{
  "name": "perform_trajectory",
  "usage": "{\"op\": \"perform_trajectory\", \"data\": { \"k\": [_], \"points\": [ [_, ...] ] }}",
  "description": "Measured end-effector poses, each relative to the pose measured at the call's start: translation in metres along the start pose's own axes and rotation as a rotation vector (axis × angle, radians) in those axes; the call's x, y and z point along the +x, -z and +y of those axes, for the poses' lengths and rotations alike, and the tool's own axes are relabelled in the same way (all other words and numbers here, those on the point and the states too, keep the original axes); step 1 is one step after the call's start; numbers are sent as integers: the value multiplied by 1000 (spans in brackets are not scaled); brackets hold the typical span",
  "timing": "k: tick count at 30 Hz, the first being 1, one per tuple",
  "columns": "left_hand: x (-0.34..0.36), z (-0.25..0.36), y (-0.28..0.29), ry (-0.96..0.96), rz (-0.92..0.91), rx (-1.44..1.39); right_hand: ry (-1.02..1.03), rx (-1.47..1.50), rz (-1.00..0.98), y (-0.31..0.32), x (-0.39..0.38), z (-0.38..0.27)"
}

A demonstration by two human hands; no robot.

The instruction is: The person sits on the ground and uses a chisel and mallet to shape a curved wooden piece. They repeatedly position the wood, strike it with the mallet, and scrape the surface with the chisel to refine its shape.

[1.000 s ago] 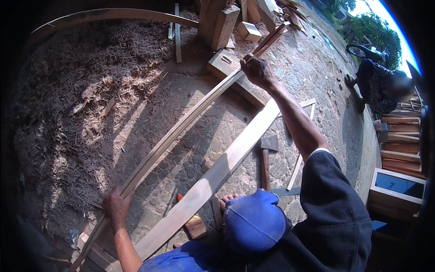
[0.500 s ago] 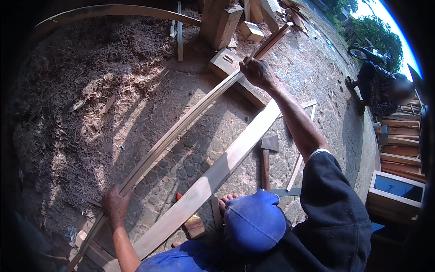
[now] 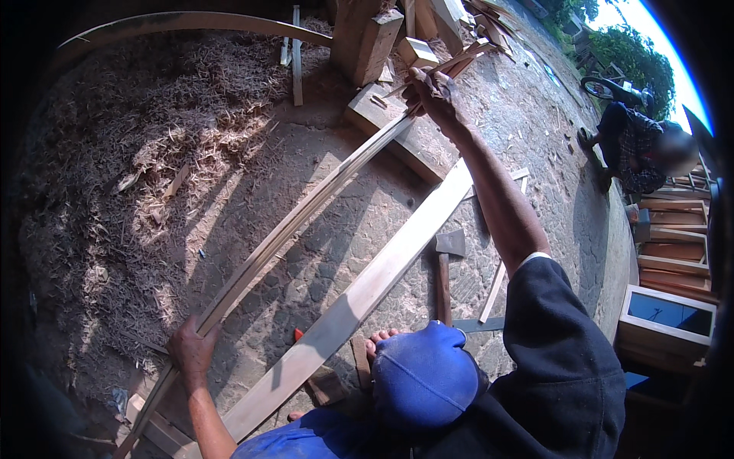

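Observation:
A long bundle of thin wooden strips [image 3: 306, 212] slants from the lower left up to the far middle, held off the ground. My left hand [image 3: 193, 352] is closed around its near part. Toward the far end, my right hand [image 3: 437, 98] grips the same strips, and their tips fan apart slightly beyond it. Beside the bundle lies a wide pale plank [image 3: 359, 298], its far end by a thick wooden block [image 3: 397, 136]. To the right of the plank rests a hatchet [image 3: 443, 264] with a wooden handle.
Wood shavings [image 3: 130, 183] cover the ground at left. A heavy timber post [image 3: 367, 42] stands at the far side, near offcuts. A thin wooden frame piece [image 3: 497, 283] lies under my right arm. At right, a person [image 3: 638, 149] sits near a motorcycle [image 3: 619, 90] and stacked wooden frames [image 3: 673, 237].
My right hand has shifted its fingers on the strips, and the strip ends beyond it now spread a little. My left hand keeps its hold. The view has moved slightly.

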State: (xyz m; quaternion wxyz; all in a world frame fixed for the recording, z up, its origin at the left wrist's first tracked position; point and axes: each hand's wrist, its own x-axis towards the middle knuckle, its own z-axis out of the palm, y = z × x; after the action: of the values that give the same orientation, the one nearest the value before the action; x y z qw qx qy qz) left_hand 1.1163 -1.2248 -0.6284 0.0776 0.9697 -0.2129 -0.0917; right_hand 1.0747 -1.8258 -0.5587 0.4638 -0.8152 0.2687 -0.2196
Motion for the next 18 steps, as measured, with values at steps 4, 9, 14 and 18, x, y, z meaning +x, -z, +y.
{"op": "perform_trajectory", "data": {
  "k": [4,9,14,18],
  "points": [
    [0,-1,-1,18,-21,-31,40,-207,42,32,2,45],
    [1,1,2,13,-27,-12,188,-426,31,39,-3,73],
    [0,0,0,29,-28,-41,-4,-290,-92,28,-6,50],
    [-1,0,-1,33,-25,-27,-161,-150,-335,9,-80,22]
  ]
}}
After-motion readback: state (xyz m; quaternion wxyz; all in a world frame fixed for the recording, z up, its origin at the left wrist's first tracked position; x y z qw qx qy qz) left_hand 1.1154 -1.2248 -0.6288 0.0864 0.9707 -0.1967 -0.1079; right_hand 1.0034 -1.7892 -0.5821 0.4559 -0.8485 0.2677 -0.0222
